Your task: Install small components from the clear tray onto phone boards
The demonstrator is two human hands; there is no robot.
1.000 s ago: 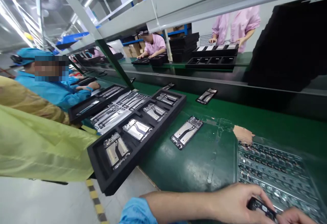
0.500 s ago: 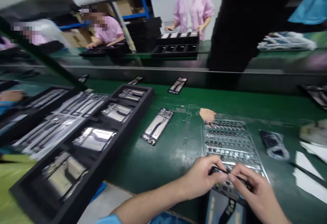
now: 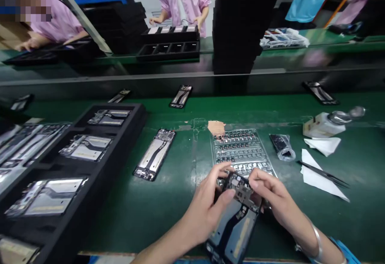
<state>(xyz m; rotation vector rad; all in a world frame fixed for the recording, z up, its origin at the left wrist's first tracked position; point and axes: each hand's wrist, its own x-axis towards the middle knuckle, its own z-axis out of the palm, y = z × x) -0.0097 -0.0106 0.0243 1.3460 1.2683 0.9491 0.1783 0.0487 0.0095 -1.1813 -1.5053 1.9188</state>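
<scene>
Two hands pinch one open phone above the green surface (image 3: 177,200): the left hand's grip (image 3: 207,204) and right hand's grip (image 3: 272,198) close on its top edges. The phone (image 3: 234,224) tilts near the clear tray (image 3: 240,147).

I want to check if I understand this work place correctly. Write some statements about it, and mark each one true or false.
1. The left hand and right hand both touch the opened phone. True.
2. The black tweezers lie inside the clear parts tray. False: they lie across a white sheet.
3. The bottle is to the right of the clear parts tray. True.
4. Nothing is worn on the right wrist. False: there is a silver bangle.
5. Another opened phone lies between the black tray and the clear parts tray. True.
</scene>
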